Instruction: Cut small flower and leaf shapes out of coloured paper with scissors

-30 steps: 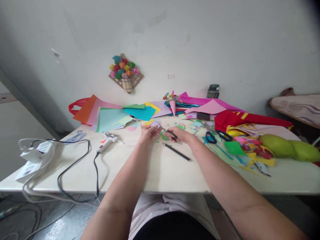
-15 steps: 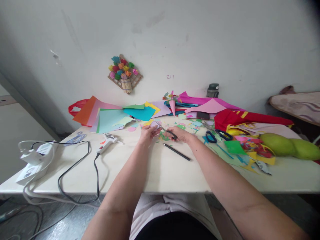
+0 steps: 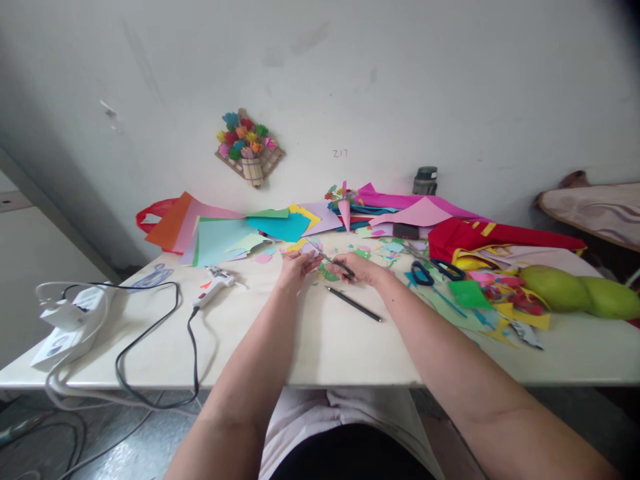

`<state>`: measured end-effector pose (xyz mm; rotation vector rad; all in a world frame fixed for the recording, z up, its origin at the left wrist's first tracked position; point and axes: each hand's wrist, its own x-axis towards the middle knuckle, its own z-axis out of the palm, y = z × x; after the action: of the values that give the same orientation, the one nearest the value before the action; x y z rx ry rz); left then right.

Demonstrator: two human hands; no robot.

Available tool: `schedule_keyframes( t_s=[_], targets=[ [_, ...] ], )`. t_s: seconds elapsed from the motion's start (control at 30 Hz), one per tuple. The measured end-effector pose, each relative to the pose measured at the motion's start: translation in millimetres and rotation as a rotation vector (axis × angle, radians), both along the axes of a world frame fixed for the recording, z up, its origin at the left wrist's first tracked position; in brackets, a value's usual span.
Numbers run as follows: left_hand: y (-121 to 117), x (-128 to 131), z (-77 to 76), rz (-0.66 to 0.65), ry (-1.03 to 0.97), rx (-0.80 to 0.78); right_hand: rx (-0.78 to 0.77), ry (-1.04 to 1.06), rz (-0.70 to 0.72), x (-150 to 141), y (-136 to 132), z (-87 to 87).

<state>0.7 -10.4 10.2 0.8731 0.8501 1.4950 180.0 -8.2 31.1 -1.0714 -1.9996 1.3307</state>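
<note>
Together over the table (image 3: 320,347), both hands are occupied: the left hand (image 3: 300,264) pinches a small pale paper (image 3: 317,251), and the right hand (image 3: 365,268) grips scissors (image 3: 344,269) by the handles. Their blades point toward the paper; whether they touch it is too small to tell. Scraps (image 3: 363,253) lie about, with a black pencil (image 3: 354,304) nearer the person.

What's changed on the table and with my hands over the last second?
Nothing visibly moved or was let go; only the camera's view shifted slightly. Your right hand still holds the scissors, your left hand the pale paper. The black pencil and glue gun lie as before.
</note>
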Motion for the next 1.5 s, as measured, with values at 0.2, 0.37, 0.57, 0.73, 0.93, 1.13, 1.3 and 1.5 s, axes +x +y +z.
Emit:
schedule_keyframes(
  t_s=[0.2,0.37,0.57,0.73,0.93,1.13,1.3,1.5],
  targets=[
    [0.7,-0.3,-0.6,-0.002,-0.012,0.009,0.019,0.003,-0.003,0.2,-0.1,0.3],
    [1.3,-0.7,-0.9,-0.005,0.01,0.014,0.017,-0.007,-0.01,0.7,-0.7,1.0],
    [1.3,-0.6,-1.1,-0.003,-0.007,0.012,0.008,0.004,-0.013,-0.5,-1.2,1.8],
    [2.4,-0.9,-1.5,-0.004,-0.008,0.021,0.029,0.009,-0.019,-0.8,1.8,-1.2],
    [3.4,-1.3,-2.0,0.002,-0.012,0.018,0.019,0.04,-0.007,-1.6,6.2,-5.8],
    [3.1,-1.2,-2.1,0.003,-0.028,0.017,0.012,0.048,-0.002,-1.5,5.1,-4.9],
    [3.5,-1.4,-2.7,0.001,-0.021,0.01,0.001,0.046,0.0,-2.2,3.3,-3.0],
    [2.0,-1.1,-1.8,-0.012,-0.041,0.012,-0.001,0.067,-0.008,-2.4,2.2,-2.0]
  ],
)
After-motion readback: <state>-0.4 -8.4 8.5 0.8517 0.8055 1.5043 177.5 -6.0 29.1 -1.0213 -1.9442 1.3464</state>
